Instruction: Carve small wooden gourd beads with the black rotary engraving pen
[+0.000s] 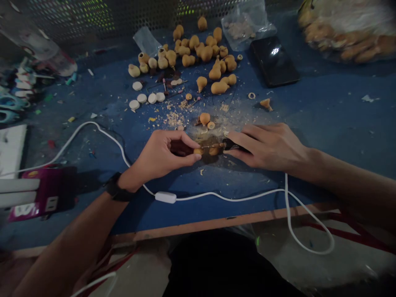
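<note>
My left hand [163, 154] pinches a small tan gourd piece [198, 151] between thumb and fingertips. My right hand [266, 146] grips a dark-handled small tool [232, 144], partly hidden by its fingers. A thin rod [210, 146] spans the short gap between my hands, and a second tan piece [213, 151] sits close to it. Just beyond my fingers lie a small gourd [204, 119] and a cut ring [210, 125]. Many dried bottle gourds [206, 53] and several white discs [142, 98] lie farther up the blue tabletop [340, 123].
Shavings [175, 119] are scattered across the table. A white cable [216, 196] with an inline switch [165, 197] runs below my wrists. A black phone [274, 61], a plastic bag [244, 29] and a bulging bag of gourds [346, 31] lie at the back.
</note>
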`<state>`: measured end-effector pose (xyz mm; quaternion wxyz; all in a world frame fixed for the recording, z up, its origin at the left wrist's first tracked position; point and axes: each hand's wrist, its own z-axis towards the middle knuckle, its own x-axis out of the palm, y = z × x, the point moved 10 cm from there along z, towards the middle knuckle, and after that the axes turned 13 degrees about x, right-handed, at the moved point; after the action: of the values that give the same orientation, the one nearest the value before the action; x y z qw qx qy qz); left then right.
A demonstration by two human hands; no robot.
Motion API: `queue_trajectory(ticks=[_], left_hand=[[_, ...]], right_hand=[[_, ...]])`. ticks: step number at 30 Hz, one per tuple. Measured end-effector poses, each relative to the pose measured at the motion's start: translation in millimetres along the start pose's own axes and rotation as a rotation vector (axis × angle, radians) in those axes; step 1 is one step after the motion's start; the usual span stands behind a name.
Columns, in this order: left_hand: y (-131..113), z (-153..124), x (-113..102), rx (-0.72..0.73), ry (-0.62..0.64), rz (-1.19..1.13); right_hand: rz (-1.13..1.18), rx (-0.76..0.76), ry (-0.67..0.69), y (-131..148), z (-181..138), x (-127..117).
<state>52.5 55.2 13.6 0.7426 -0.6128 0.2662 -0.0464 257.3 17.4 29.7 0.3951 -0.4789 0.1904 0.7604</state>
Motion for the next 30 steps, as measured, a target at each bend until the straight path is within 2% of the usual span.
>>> queue_trajectory(ticks=[4,10,16,24,30], left_hand=[[-1.1,0.5,0.4,0.008,-0.004,-0.011],[0.4,0.4,1.0,0.003,-0.001,-0.017],[0.6,0.4,-0.7,0.008,-0.004,-0.002],[1.2,-0.1,0.4,-0.002,0.008,-0.007],[2.3,0.0,0.7,0.002,0.007,-0.016]], right_hand=[[0.012,0.029,0.044,-2.6,0.5,3.5],[0.009,-0.017,-0.016,0.9,0.3,-2.7],[0.000,0.006,0.056,-1.1,0.9,4.2],[0.078,0.010,0.018,-0.8,2.7,-3.0],[0.041,0.016,0.054,-1.0,3.0,0.6]])
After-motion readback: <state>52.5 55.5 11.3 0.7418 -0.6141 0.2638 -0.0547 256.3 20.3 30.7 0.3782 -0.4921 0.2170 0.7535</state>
